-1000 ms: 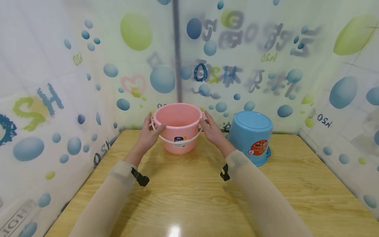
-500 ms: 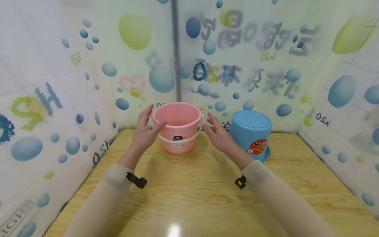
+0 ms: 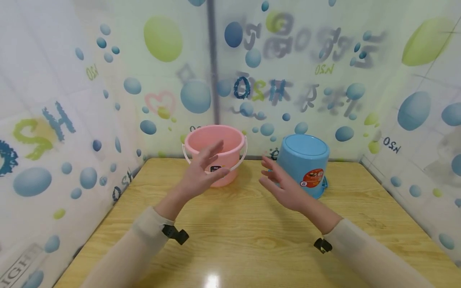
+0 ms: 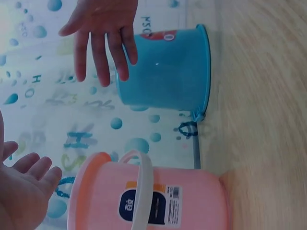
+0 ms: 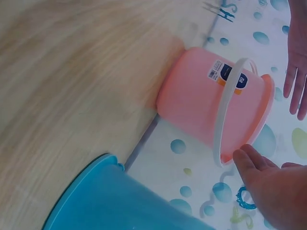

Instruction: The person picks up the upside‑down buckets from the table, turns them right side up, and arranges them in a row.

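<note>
A pink bucket (image 3: 230, 154) stands upright at the back of the table, its white handle (image 3: 239, 163) hanging down over the labelled front. In the head view my left hand (image 3: 198, 174) hovers before this bucket, fingers loosely extended, covering part of its label. To the right, a blue bucket (image 3: 300, 164) sits upside down with a red sticker facing me. My right hand (image 3: 284, 186) is held in the air in front of the blue bucket's left side, fingers relaxed and holding nothing. The left wrist view shows the pink bucket (image 4: 196, 196) apart from both hands.
The wooden table (image 3: 245, 244) spreads out in front of both buckets. A patterned curtain (image 3: 169, 80) with blue and green spots encloses the back and sides. A black strap (image 3: 175, 234) with a small device circles the left wrist, another (image 3: 323, 245) the right.
Both hands have let go of the pink bucket's sides and drawn back toward me. The left hand has then shifted right across its front; the right hand has moved right toward the blue bucket.
</note>
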A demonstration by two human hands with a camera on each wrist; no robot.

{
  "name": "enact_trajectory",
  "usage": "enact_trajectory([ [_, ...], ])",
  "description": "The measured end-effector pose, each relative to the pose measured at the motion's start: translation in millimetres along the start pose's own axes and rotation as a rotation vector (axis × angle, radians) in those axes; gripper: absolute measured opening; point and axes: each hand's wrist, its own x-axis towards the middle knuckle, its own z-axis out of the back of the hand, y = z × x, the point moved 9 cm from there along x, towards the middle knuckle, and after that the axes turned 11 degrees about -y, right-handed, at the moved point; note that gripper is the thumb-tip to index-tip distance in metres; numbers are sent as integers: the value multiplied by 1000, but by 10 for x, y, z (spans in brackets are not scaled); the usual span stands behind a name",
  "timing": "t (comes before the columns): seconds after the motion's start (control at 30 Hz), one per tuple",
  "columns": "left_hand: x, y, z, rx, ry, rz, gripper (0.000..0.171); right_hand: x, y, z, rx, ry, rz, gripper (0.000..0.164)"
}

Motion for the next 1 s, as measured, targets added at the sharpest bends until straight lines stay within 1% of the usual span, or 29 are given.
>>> enact_trajectory([
  [0.03, -17, -9, -63, 1, 25, -3, 87, -49, -12, 21, -3, 6, 0, 72],
  [0.1, -59, -17, -187, -7, 71, 10, 89, -144, -38, 68, -9, 12, 0, 72],
  [0.17, -98, -10, -309, 3, 113, 19, 91, -231, -71, 122, -16, 12, 4, 71],
  [0.23, -136, 10, -438, -8, 158, 26, 91, -309, -106, 180, -27, 7, 9, 70],
  [0.27, -155, 26, -504, -8, 182, 28, 91, -347, -127, 207, -37, 4, 10, 70],
  [0.33, -185, 60, -632, 10, 227, 6, 91, -425, -159, 261, -58, 4, 18, 69],
  [0.4, -214, 102, -757, 13, 273, 1, 91, -506, -190, 318, -84, 5, 18, 70],
  [0.47, -239, 152, -868, 38, 315, -1, 91, -583, -231, 380, -107, 6, 12, 70],
  [0.6, -281, 261, -1069, 48, 394, 43, 92, -725, -330, 514, -146, 4, -11, 72],
  [0.7, -293, 344, -1186, 52, 430, 82, 94, -811, -412, 628, -177, -5, -19, 73],
  [0.83, -280, 442, -1310, 65, 453, 102, 98, -899, -534, 803, -258, -29, -28, 80],
  [1.0, -252, 575, -1437, 88, 492, 112, 111, -950, -746, 997, -331, -37, -83, 97],
])
